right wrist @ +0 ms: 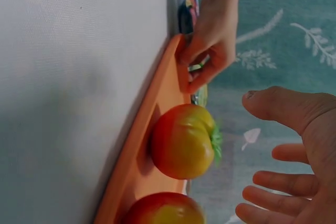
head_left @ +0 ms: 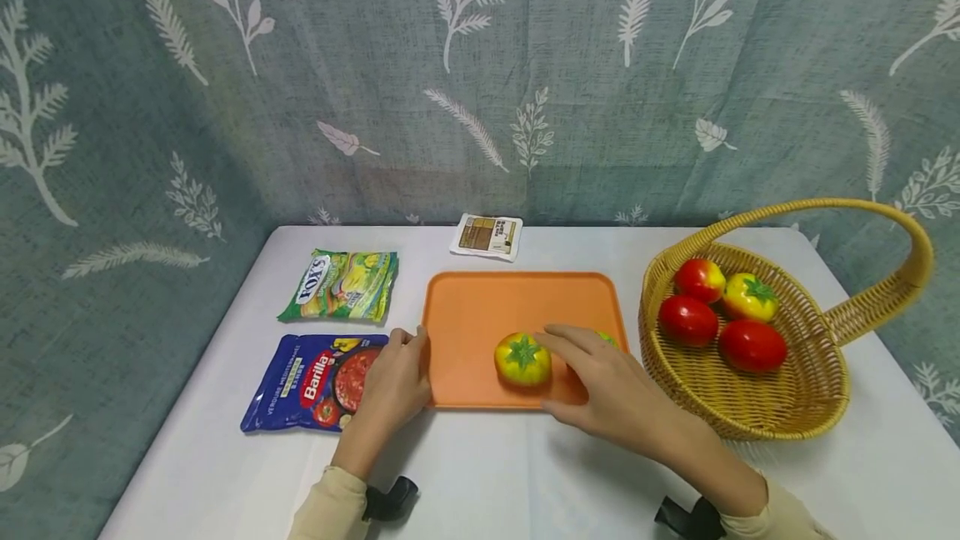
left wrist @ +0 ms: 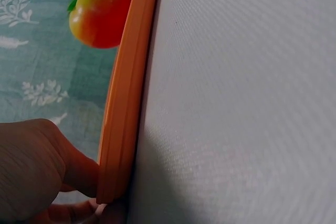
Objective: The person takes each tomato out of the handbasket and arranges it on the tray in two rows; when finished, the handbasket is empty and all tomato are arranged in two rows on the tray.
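My left hand (head_left: 397, 377) pinches the left rim of an orange tray (head_left: 468, 315), thumb on the inner side and fingers outside, as the left wrist view shows. On the tray sits a yellow-red tomato (head_left: 522, 359) with a green star-shaped top. A second tomato (right wrist: 165, 211) lies beside it, mostly hidden behind my right hand in the head view. That right hand (head_left: 607, 386) hovers over the tray's right part, its fingers spread and nothing between them. In the right wrist view, the thumb and fingers stand apart from both tomatoes.
A wicker basket (head_left: 750, 407) with a tall handle stands at the right, holding several red and yellow fruits. Left of the tray lie a green Fox's candy bag (head_left: 345, 286) and a blue Barilla pouch (head_left: 307, 382). Behind it is a small white packet (head_left: 487, 237).
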`<state>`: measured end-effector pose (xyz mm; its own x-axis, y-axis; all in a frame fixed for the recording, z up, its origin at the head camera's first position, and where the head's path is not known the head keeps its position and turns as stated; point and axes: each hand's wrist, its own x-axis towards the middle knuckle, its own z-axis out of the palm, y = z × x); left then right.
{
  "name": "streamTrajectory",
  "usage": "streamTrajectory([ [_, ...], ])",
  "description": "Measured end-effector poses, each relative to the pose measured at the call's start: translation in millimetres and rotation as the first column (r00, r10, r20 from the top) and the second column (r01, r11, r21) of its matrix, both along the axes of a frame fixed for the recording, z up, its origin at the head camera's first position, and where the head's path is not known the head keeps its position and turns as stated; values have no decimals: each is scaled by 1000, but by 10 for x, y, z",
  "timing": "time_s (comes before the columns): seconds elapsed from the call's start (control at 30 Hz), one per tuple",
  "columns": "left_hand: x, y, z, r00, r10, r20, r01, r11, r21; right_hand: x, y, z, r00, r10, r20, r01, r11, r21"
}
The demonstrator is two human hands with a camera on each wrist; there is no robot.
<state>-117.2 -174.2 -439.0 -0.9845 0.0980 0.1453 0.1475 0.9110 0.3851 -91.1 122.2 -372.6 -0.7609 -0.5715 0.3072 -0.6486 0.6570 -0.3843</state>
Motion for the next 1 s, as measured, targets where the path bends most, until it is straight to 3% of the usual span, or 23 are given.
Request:
streamTrajectory([
  [0.23, 22, -13, 4, 1000, 7, 11, -7, 1000, 9, 94, 143, 60, 997, 1, -74, -3, 999, -38],
  [0.53, 58, -33, 9, 1000, 15, 7, -15, 1000, 8, 210, 323, 131, 996, -43, -75, 34, 992, -125],
  [1.0, 14, -25, 28, 999, 5, 42, -6, 1000, 13, 340, 682, 263, 973, -147, -179, 131, 987, -98],
])
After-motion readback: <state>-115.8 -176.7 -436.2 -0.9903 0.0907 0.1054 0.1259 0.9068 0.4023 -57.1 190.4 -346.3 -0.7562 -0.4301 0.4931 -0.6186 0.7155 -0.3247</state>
